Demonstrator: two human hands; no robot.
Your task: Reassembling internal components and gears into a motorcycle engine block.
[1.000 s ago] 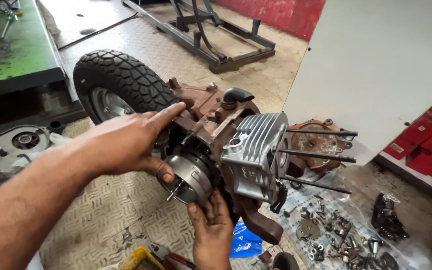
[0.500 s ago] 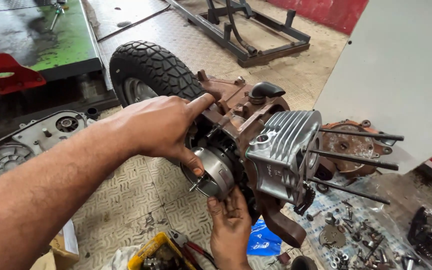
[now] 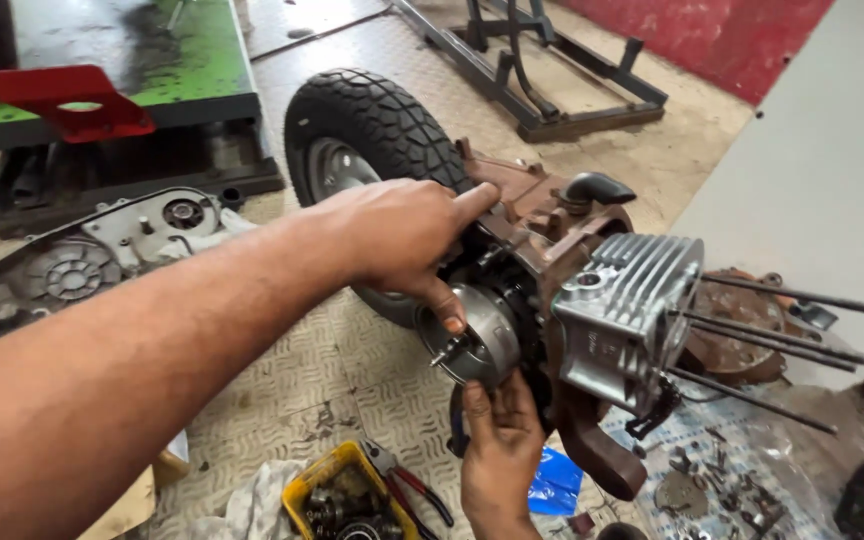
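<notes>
A scooter engine (image 3: 622,310) with a finned silver cylinder lies on the floor, its rear tyre (image 3: 372,120) still attached. A round metal flywheel (image 3: 482,335) sits on the engine's near side. My left hand (image 3: 402,235) reaches in from the left and grips the flywheel's top, thumb on its face and index finger stretched over the brown casing. From below, my right hand (image 3: 500,440) holds the flywheel's lower rim with its fingertips. Long studs (image 3: 782,330) stick out to the right of the cylinder.
A yellow tray (image 3: 337,490) of small parts and red-handled pliers (image 3: 407,480) lie near my right wrist. A grey engine cover (image 3: 82,260) rests at left, below a green lift table (image 3: 102,50). Loose bolts (image 3: 712,480) are scattered at lower right, and a metal stand (image 3: 552,80) is behind.
The view has swung left, so the engine sits further right in the frame. Both hands have stayed on the flywheel with little change in grip.
</notes>
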